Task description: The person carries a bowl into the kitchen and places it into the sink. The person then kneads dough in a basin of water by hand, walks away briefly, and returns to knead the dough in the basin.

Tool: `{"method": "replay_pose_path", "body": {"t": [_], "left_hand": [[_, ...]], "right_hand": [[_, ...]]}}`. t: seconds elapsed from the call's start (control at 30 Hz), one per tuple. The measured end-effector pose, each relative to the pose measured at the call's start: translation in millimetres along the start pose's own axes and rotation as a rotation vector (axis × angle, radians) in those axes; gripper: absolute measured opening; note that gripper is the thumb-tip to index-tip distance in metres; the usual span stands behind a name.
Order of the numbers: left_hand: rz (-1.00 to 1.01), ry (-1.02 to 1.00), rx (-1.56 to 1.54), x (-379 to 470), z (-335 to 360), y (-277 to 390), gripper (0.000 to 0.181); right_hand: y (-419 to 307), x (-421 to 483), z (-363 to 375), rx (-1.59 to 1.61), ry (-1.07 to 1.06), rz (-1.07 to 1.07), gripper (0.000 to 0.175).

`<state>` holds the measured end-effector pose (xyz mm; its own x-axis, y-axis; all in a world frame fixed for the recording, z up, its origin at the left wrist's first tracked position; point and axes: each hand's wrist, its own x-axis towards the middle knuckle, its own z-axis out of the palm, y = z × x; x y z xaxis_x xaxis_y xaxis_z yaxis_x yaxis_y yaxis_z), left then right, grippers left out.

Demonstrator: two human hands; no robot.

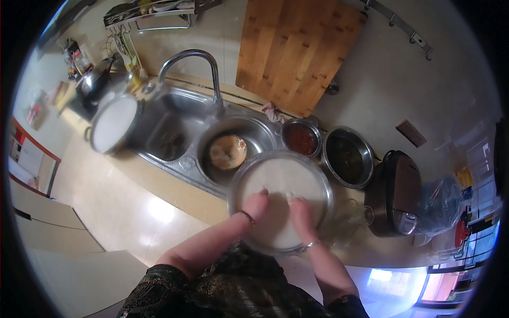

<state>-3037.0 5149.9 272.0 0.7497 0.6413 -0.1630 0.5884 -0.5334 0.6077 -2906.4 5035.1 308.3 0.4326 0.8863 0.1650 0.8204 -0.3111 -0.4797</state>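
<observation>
A wide round metal basin (327, 198) stands before me at the counter's front edge, filled with a cloudy, milk-white liquid (278, 171). My left hand (257, 204), with a dark beaded bracelet at the wrist, dips into it left of the middle. To its right, my right hand (301, 212) reaches in from the front, a silver bangle (312, 245) on that wrist. Both hands have curled fingers, and the tips are hidden by the liquid. Whether either one grips something below the surface cannot be seen.
Behind the basin is a two-bowl steel sink (179, 95) holding a floral bowl (228, 152). A white-filled pot (115, 123) stands left. Right are a bowl of red contents (301, 139), a dark-filled bowl (348, 157), glasses (352, 222) and a rice cooker (397, 190). A cutting board (296, 51) leans behind.
</observation>
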Motion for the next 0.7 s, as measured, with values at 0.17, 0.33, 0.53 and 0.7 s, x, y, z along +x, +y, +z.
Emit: {"method": "replay_pose_path", "body": {"t": [0.17, 0.33, 0.53, 0.7], "left_hand": [[0.266, 0.225, 0.320, 10.5, 14.4, -18.3, 0.015], [0.243, 0.158, 0.085, 6.2, 16.8, -12.7, 0.020], [0.098, -0.057, 0.089, -6.4, -23.7, 13.0, 0.020], [0.181, 0.050, 0.219, 1.0, -10.1, 8.8, 0.017]], "right_hand": [[-4.4, 10.3, 1.1, -0.026, -0.097, 0.232, 0.007], [-2.8, 2.1, 20.7, -0.064, 0.132, -0.132, 0.010], [-15.8, 2.0, -13.6, 0.033, -0.116, 0.101, 0.008], [10.0, -6.1, 11.6, -0.041, 0.093, -0.096, 0.006]]}}
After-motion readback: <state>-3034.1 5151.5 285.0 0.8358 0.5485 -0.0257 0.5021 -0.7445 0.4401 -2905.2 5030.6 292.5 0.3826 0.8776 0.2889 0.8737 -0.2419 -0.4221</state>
